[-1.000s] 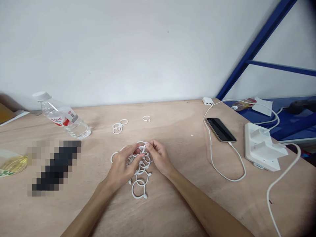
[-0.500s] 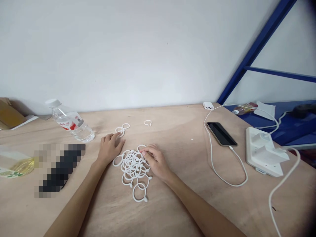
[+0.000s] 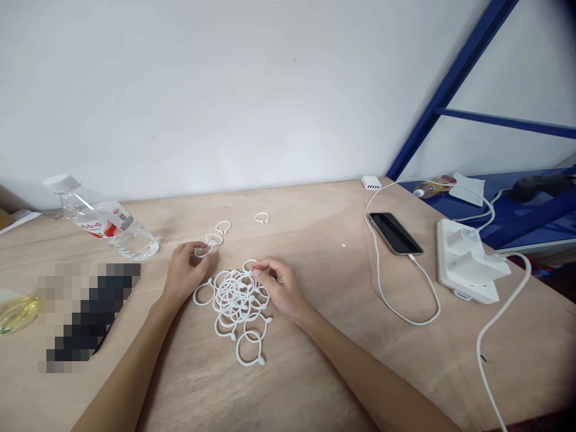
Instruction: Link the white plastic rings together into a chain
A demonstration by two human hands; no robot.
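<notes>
A heap of white plastic curtain rings (image 3: pixel 236 300), each with a small knob or clip, lies on the wooden table in front of me. My left hand (image 3: pixel 188 269) is left of the heap, thumb and fingers closed on a white ring (image 3: pixel 203 254) that overlaps another ring (image 3: pixel 214 239). At the heap's upper right edge, my right hand (image 3: pixel 281 287) pinches the ring (image 3: pixel 249 263) there between thumb and index finger. Farther back lie two single rings, one (image 3: pixel 223 227) beyond my left hand and one (image 3: pixel 261 218) nearer the wall.
At left stands a tilted-looking water bottle (image 3: pixel 108 225), beside a pixelated dark object (image 3: pixel 94 318) and a clear bag with yellow contents (image 3: pixel 20 312). To the right are a phone (image 3: pixel 396 233) on a white cable, a power strip (image 3: pixel 468 264) and a small white charger (image 3: pixel 371 182).
My left hand's fingers have closed round a ring and drawn it slightly toward me, away from the ring behind. My right hand stays at the heap's edge. The view has shifted a little.
</notes>
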